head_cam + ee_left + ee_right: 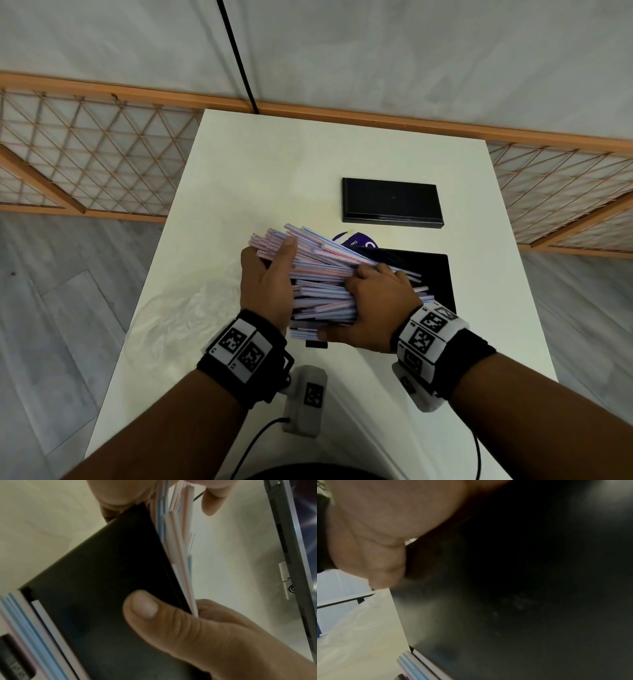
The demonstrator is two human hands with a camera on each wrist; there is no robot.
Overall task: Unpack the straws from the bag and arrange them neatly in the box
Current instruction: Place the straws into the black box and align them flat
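Note:
A thick pile of white straws with pink and blue stripes lies across the open black box on the white table, with their left ends sticking out past the box. My left hand holds those ends. In the left wrist view its thumb lies on the box's black wall and its fingers are behind the straws. My right hand grips the pile's right part, fingers curled over the top and thumb along the near edge. In the right wrist view, the box fills the frame.
The black box lid lies behind the box. A crumpled clear plastic bag is left of my hands, and a purple label shows behind the straws. A grey tagged device with a cable sits near the front edge.

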